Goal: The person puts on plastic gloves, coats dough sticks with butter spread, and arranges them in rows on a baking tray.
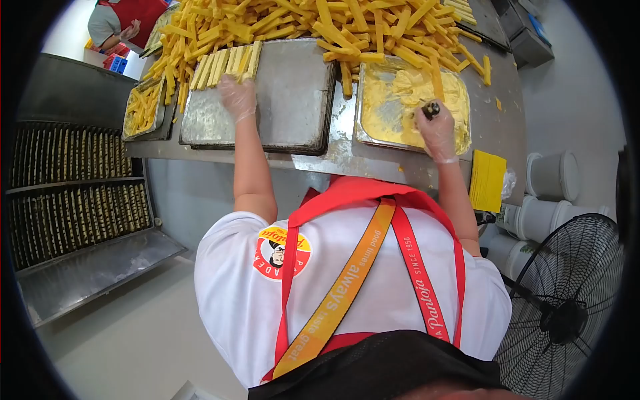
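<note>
My left hand [239,99], in a clear plastic glove, is at the near end of a row of pale coated bread sticks [217,69] on a metal baking sheet [290,93]. Its fingers are bent around the end of one stick. My right hand [438,133], also gloved, is closed round a tool with a dark handle [431,109]; its working end is hidden. That hand is over the right part of a shallow tray [363,123] spread with creamy yellow paste [393,90]. One uncoated yellow stick [437,79] points into the paste just beyond the right hand.
A large heap of yellow sticks [267,20] covers the table's far side. A smaller tray of pieces [142,110] sits left. A yellow cloth [488,180] hangs at the right edge. Around me are a rack [73,193], a fan [563,320] and white buckets [553,177]. Another person [130,23] stands far left.
</note>
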Available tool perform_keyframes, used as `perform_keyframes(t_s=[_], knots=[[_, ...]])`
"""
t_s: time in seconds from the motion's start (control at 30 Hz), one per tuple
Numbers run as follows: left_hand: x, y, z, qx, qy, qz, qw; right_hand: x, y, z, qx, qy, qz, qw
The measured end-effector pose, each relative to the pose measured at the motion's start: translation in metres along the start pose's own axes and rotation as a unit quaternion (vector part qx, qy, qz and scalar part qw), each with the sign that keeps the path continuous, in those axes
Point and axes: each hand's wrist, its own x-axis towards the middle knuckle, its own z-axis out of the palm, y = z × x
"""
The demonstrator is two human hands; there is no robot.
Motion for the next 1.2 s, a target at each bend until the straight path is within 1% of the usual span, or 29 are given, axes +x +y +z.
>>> perform_keyframes(t_s=[0.03, 0.07, 0.17, 0.2, 0.27, 0.3, 0.33, 0.37, 0.4, 0.43, 0.47, 0.53, 0.63, 0.67, 0.7, 0.73, 0.77, 0.83, 0.87, 0.9, 0.97, 1.0, 1.03, 1.1, 1.13, 1.17, 1.2], knots=[[0.005, -0.011, 0.000, 0.022, 0.019, 0.005, 1.000, -0.007, -0.012, 0.003, 0.023, -0.017, -0.018, 0.999], [0.008, -0.017, 0.001, 0.043, 0.038, 0.010, 0.998, -0.012, -0.026, 0.006, 0.144, -0.062, 0.049, 0.986], [0.010, -0.010, -0.017, 0.053, -0.005, 0.084, 0.995, 0.006, 0.000, -0.001, 0.158, -0.109, 0.102, 0.976], [0.011, -0.012, -0.014, 0.063, -0.012, 0.097, 0.993, 0.017, 0.008, -0.006, 0.173, -0.055, 0.130, 0.975], [0.012, -0.022, -0.004, 0.084, -0.025, 0.119, 0.989, 0.034, 0.026, -0.019, 0.133, 0.005, 0.114, 0.984], [0.014, -0.024, -0.001, 0.085, -0.025, 0.115, 0.989, 0.037, 0.025, -0.021, 0.113, 0.034, 0.106, 0.987], [0.015, -0.028, 0.002, 0.087, -0.027, 0.111, 0.990, 0.036, 0.024, -0.019, 0.091, 0.031, 0.092, 0.991], [0.016, -0.030, 0.003, 0.089, -0.029, 0.107, 0.990, 0.033, 0.023, -0.015, 0.000, 0.040, 0.017, 0.999], [0.018, -0.030, 0.004, 0.082, -0.036, 0.103, 0.991, 0.030, 0.019, -0.010, -0.090, 0.050, -0.059, 0.993], [0.020, -0.031, 0.004, 0.075, -0.042, 0.098, 0.991, 0.027, 0.015, -0.007, -0.180, 0.060, -0.135, 0.973], [0.023, -0.032, 0.004, 0.069, -0.049, 0.094, 0.992, 0.025, 0.014, -0.005, -0.128, 0.048, -0.103, 0.985], [0.029, -0.048, 0.016, -0.022, -0.081, 0.063, 0.994, 0.019, 0.012, -0.001, -0.021, 0.025, -0.038, 0.999], [0.037, -0.062, 0.031, -0.094, -0.165, -0.016, 0.982, 0.018, 0.008, 0.000, 0.147, -0.008, 0.073, 0.986], [0.041, -0.066, 0.037, -0.062, -0.171, 0.002, 0.983, 0.020, 0.007, 0.000, 0.204, -0.018, 0.111, 0.972], [0.045, -0.071, 0.043, -0.031, -0.176, 0.021, 0.984, 0.024, 0.013, 0.001, 0.188, -0.008, 0.113, 0.976], [0.047, -0.086, 0.060, 0.046, -0.151, 0.089, 0.983, 0.030, 0.022, 0.001, 0.172, 0.002, 0.114, 0.978], [0.048, -0.093, 0.069, 0.122, -0.125, 0.157, 0.972, 0.032, 0.027, 0.001, 0.156, 0.013, 0.117, 0.981], [0.043, -0.082, 0.059, 0.034, -0.121, 0.030, 0.992, 0.025, 0.002, 0.005, -0.016, -0.002, 0.016, 1.000], [0.039, -0.079, 0.053, 0.012, -0.105, 0.008, 0.994, 0.020, -0.011, 0.007, -0.103, -0.009, -0.033, 0.994], [0.036, -0.077, 0.050, -0.012, -0.088, -0.013, 0.996, 0.014, -0.018, 0.009, -0.094, -0.053, -0.045, 0.993], [0.036, -0.079, 0.048, 0.006, -0.035, 0.019, 0.999, 0.006, -0.024, 0.009, -0.078, -0.140, -0.072, 0.984], [0.036, -0.076, 0.046, 0.028, -0.012, 0.030, 0.999, 0.011, -0.018, 0.005, 0.047, -0.161, 0.031, 0.985], [0.036, -0.074, 0.045, 0.049, 0.012, 0.040, 0.998, 0.022, -0.004, 0.000, 0.069, -0.111, 0.057, 0.990], [0.028, -0.025, 0.023, 0.118, 0.063, 0.068, 0.989, 0.051, 0.032, -0.011, 0.113, -0.012, 0.109, 0.988], [0.024, 0.019, 0.000, 0.038, 0.011, 0.050, 0.998, 0.058, 0.046, -0.015, 0.163, 0.012, 0.125, 0.979], [0.020, 0.061, -0.016, -0.044, -0.040, 0.031, 0.998, 0.057, 0.042, -0.012, 0.062, 0.011, 0.051, 0.997], [0.018, 0.082, -0.009, -0.156, -0.076, 0.077, 0.982, 0.051, 0.029, -0.002, -0.038, 0.011, -0.021, 0.999]])
